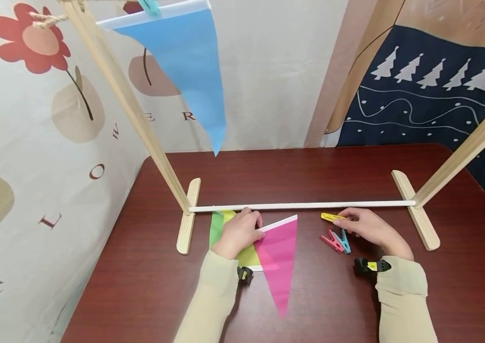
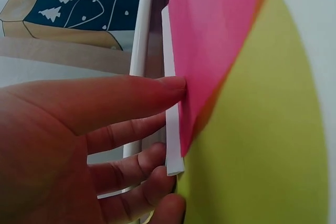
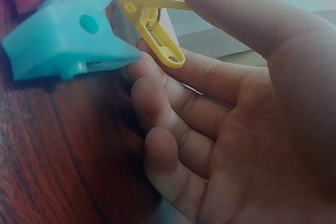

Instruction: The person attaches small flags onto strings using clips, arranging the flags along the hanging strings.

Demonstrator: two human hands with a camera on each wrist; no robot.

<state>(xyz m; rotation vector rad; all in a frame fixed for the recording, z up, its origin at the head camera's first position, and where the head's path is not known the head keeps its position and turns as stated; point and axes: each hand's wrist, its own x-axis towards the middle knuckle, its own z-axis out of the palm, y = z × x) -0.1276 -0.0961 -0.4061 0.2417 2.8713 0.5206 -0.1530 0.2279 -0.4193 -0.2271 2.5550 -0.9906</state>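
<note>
My left hand [image 1: 241,232] pinches the white top edge of a pink triangular pennant [image 1: 280,257], thumb on the front near its left corner. Under it lie a yellow-green pennant [image 1: 248,257] and a green one [image 1: 215,227], partly covered by the hand. At the right, my right hand [image 1: 368,225] holds a yellow clothespin [image 1: 330,217] between thumb and index finger. In the right wrist view the thumb and index finger are on the two handles of the yellow clothespin [image 3: 157,22]. Just below that hand, a red clothespin [image 1: 332,241] and a blue clothespin [image 1: 345,242] lie on the table.
A wooden stand rises at both sides, with a left post [image 1: 139,124], a right post [image 1: 469,147] and a white crossbar [image 1: 302,206] low between them. From above hangs a blue pennant [image 1: 195,71], fastened by a teal clothespin [image 1: 150,6]. Everything stands on a dark red table [image 1: 311,176].
</note>
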